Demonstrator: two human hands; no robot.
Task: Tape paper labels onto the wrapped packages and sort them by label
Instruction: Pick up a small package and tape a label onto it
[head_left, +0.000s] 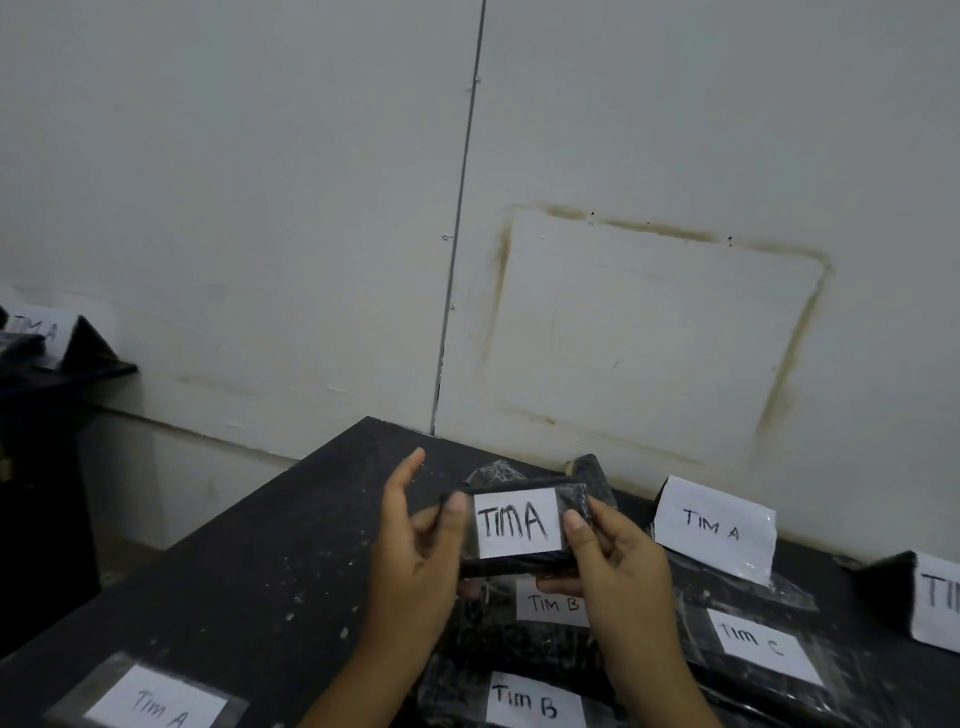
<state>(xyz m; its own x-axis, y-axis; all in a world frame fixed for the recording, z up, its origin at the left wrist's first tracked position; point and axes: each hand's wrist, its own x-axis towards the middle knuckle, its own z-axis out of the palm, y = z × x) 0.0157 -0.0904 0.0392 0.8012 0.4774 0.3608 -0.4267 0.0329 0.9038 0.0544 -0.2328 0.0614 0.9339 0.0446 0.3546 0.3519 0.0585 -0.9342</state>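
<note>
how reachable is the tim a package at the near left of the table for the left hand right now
Probably yes, but not freely: the left hand grips the held package along with the right hand. The flat Tim A package lies near that forearm, with only bare table between.

The left grip (415, 561) and the right grip (613, 566) are bare hands. The left forearm (363, 675) and the right forearm (654, 675) are uncovered all the way to the bottom edge of the view. The thumbnails (574, 519) are short, trimmed close to the fingertips. Whatever clothing is worn lies outside the view.
</note>
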